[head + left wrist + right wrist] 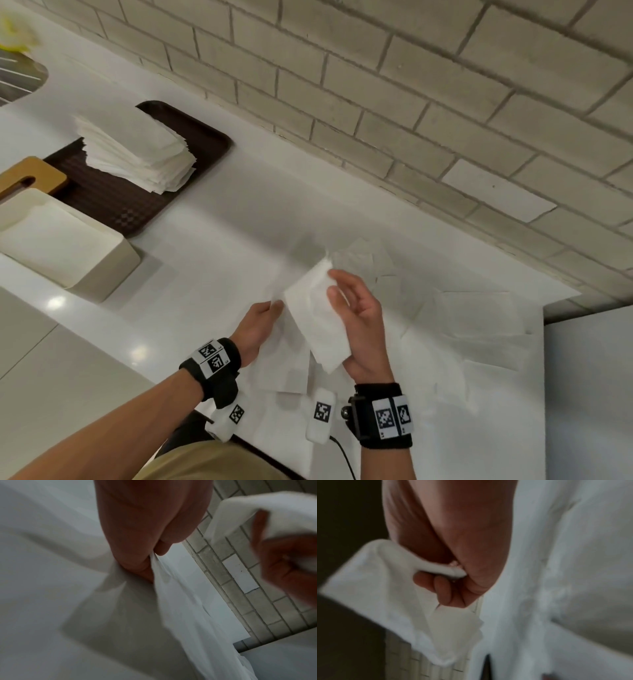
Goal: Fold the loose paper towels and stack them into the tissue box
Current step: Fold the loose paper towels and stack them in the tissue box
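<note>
My right hand [332, 282] holds a folded white paper towel [315, 322] above the counter, fingers and thumb curled round its far end. In the right wrist view the right hand [452, 572] pinches that towel [385, 588]. My left hand [275, 305], just left of it, pinches the edge of a loose sheet [284, 353] lying on the counter. The left wrist view shows the left hand [154, 557] with thumb and finger closed on the lifted sheet [180, 601]. The cream tissue box [109, 270] stands open at the far left with folded towels inside.
A brown tray [137, 209] behind the box carries a tall stack of folded towels [137, 150]. The wooden lid [34, 174] leans beside the box. Several loose sheets [462, 325] cover the white counter to the right. A brick wall [411, 102] runs behind.
</note>
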